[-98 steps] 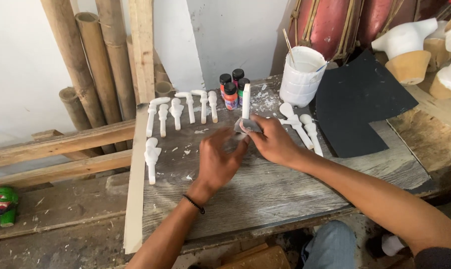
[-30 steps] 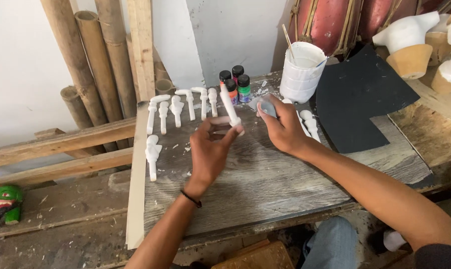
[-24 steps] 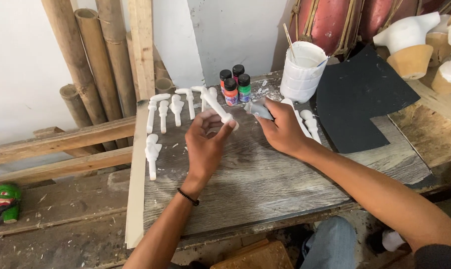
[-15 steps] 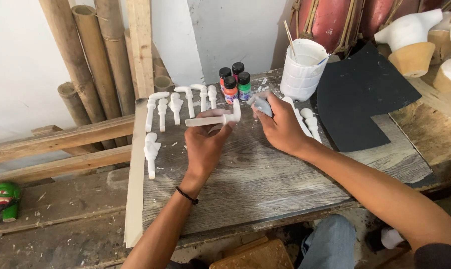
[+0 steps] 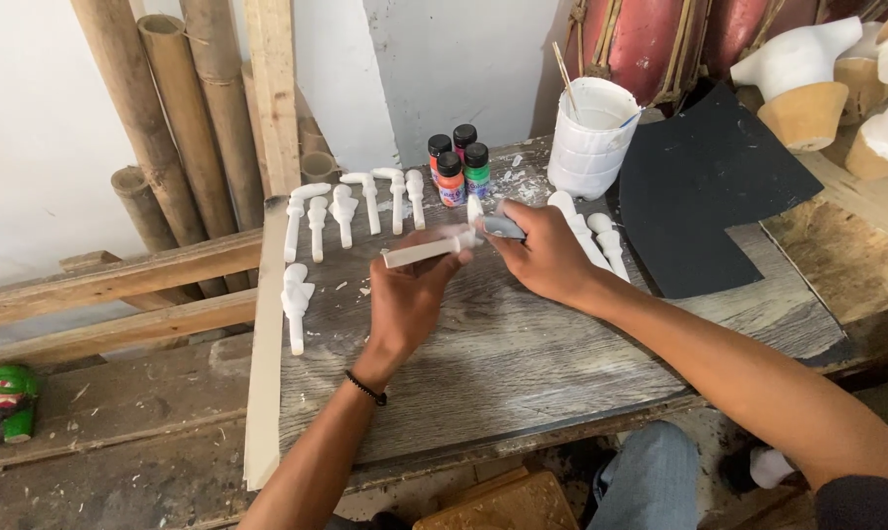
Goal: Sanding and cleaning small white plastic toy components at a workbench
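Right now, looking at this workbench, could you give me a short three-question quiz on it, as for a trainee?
1. True or false: the left hand holds a white carved piece lying roughly level.
2. How many small paint bottles stand together by the wall?
3. The right hand pinches: A) a brush, B) a small grey scrap, C) a bottle?

Key: 1 true; 2 four; 3 B.

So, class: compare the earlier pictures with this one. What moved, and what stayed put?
The left hand has tipped its white carved piece from upright to nearly level, head toward the right hand. That hand came off the piece, keeping its small grey pad. The row of white carvings, paint bottles and white bucket stayed put.
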